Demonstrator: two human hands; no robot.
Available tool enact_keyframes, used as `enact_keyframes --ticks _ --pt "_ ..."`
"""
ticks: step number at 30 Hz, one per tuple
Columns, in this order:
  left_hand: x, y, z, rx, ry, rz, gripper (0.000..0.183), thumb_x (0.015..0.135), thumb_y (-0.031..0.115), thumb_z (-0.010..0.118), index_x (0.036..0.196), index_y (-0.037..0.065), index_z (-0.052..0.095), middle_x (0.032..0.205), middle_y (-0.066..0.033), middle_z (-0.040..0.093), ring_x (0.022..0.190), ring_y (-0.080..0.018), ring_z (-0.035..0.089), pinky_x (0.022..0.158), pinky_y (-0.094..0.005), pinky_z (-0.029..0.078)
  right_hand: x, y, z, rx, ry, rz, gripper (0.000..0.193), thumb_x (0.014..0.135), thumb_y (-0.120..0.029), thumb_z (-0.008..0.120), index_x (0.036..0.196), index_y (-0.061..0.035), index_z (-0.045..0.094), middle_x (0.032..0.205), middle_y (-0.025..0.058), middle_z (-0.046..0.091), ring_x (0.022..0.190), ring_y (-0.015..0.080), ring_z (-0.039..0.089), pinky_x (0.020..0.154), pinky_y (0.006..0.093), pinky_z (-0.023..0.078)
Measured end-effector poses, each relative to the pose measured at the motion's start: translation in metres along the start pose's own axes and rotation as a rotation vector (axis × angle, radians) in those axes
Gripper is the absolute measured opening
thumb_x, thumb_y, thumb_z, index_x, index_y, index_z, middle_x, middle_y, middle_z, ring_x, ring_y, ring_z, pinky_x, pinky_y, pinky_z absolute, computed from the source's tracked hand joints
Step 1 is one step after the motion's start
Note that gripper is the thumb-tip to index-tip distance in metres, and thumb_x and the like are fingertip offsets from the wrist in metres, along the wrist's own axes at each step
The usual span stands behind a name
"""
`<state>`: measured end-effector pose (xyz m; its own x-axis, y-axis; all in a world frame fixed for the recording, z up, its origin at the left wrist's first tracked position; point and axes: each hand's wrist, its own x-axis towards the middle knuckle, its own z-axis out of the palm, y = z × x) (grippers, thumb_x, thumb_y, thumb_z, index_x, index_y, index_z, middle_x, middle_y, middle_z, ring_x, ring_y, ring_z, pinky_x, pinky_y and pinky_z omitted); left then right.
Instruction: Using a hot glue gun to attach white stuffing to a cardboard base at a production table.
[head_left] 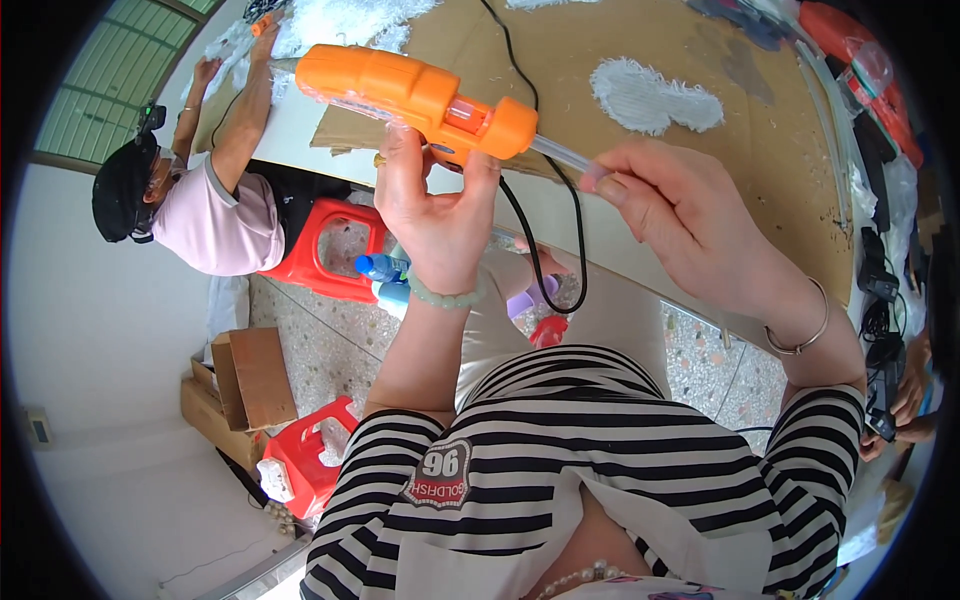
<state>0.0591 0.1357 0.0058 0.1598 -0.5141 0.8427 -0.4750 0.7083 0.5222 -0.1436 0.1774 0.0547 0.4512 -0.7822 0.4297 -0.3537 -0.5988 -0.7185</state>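
An orange hot glue gun [385,85] is held up over the table's near edge, its nozzle pointing left. My left hand [435,190] is wrapped round its handle from below. A clear glue stick [562,152] runs out of the gun's back end. My right hand [690,215] pinches the free end of that stick between thumb and fingers. From the gun a black cord [578,230] loops down past the table edge. The handle itself is mostly hidden behind my left hand.
Cardboard [780,180] covers the table, with a white fringed piece [655,95] on it. A co-worker [215,205] sits at the left, reaching onto the table beside a red stool [330,250]. Cardboard boxes [245,385] and another red stool [310,455] stand on the floor.
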Motion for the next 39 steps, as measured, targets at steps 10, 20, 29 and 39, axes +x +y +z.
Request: enact_keyframes --ticks 10,20,29,39 --pt "-0.014 0.004 0.016 -0.252 -0.036 -0.205 0.044 0.073 -0.005 0.072 0.114 -0.007 0.056 0.097 -0.0096 0.061 0.082 -0.0142 0.061 0.072 -0.0284 0.054 -0.007 0.002 0.005 -0.275 0.133 -0.168 0.016 0.093 -0.015 0.051 0.095 -0.0001 0.057 0.074 0.0112 0.057 0.057 0.0233 0.052 0.052 0.0274 0.041" --pt "-0.017 0.008 0.015 -0.108 -0.123 -0.001 0.048 0.070 -0.002 0.073 0.115 -0.007 0.055 0.092 -0.0117 0.061 0.075 -0.0189 0.061 0.068 -0.0304 0.053 -0.002 -0.032 -0.002 0.734 -0.179 0.611 0.032 0.098 -0.033 0.046 0.089 -0.0044 0.057 0.056 -0.0037 0.042 0.046 0.0030 0.034 0.043 0.0190 0.026" --pt "-0.016 0.007 0.020 -0.121 -0.028 -0.110 0.048 0.070 -0.001 0.074 0.115 -0.006 0.055 0.093 -0.0125 0.063 0.077 -0.0184 0.061 0.065 -0.0304 0.052 0.000 -0.028 -0.002 0.681 -0.113 0.557 0.036 0.099 -0.034 0.044 0.097 -0.0018 0.059 0.060 -0.0003 0.052 0.051 0.0048 0.047 0.046 0.0188 0.037" --pt "-0.016 0.007 0.019 -0.246 -0.059 -0.266 0.042 0.076 0.000 0.071 0.115 -0.006 0.055 0.089 -0.0098 0.061 0.077 -0.0128 0.059 0.065 -0.0266 0.051 -0.002 -0.016 -0.001 0.513 -0.187 0.472 0.034 0.100 -0.030 0.044 0.084 -0.0024 0.056 0.059 -0.0008 0.050 0.052 0.0051 0.047 0.049 0.0194 0.038"
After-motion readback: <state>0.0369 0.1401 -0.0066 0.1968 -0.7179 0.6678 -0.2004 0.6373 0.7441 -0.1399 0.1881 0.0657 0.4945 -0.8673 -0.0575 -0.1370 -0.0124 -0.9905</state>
